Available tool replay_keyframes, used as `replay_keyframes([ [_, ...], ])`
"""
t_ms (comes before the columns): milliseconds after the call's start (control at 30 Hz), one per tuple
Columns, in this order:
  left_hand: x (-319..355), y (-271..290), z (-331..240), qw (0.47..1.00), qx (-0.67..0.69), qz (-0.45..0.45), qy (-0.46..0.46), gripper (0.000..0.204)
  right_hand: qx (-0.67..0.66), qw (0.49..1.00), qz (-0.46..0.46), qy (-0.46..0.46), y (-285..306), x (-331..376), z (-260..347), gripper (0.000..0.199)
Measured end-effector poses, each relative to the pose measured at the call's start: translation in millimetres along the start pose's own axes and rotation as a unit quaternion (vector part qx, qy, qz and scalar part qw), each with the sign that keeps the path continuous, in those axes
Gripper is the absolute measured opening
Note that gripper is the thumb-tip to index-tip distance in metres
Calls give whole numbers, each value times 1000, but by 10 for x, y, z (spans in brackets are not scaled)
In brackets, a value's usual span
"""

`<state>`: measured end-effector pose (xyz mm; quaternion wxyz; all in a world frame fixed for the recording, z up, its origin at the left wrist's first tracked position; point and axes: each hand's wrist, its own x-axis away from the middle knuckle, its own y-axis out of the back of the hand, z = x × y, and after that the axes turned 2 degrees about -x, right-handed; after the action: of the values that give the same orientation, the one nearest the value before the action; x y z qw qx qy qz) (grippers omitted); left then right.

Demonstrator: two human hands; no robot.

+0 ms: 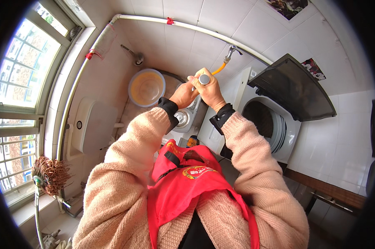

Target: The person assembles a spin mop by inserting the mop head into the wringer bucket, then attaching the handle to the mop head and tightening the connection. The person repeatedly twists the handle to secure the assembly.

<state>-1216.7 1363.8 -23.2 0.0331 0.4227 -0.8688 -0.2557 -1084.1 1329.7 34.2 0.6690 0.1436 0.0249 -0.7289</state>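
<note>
White tiles point(180, 43) are seen at upper centre; the grey-capped handle point(204, 79), probably stiff, is aptly gripped near its end by right hand point(212, 93); grip of left hand point(182, 96) unclear

Yellow emblem point(197, 172), on red apron point(171, 202), lettering unreadable

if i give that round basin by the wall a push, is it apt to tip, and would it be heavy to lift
The round basin seems unlikely to tip, sitting on a broad base. Its thin-looking walls suggest it's light if empty; whether it holds water is hard to tell.
</note>
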Motion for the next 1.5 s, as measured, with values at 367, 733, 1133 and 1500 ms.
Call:
replay_keyframes([
  [367, -192, 718, -1175, 988, -33, -25, -147, 31, -46, 995, 1, 87, 327, -218, 1376, 23],
  [733, -161, 74, -157, 998, -48, 10, -49, 23, -23, 996, -55, 59, 48, -111, 134, 26],
  [1133, -118, 519, -784, 995, -12, 7, -99, 29, -46, 996, 17, 72, 152, -185, 960, 25],
  [1500, -174, 300, -836, 992, 42, -14, -122, 16, -48, 990, -80, 108, 106, -147, 776, 25],
])
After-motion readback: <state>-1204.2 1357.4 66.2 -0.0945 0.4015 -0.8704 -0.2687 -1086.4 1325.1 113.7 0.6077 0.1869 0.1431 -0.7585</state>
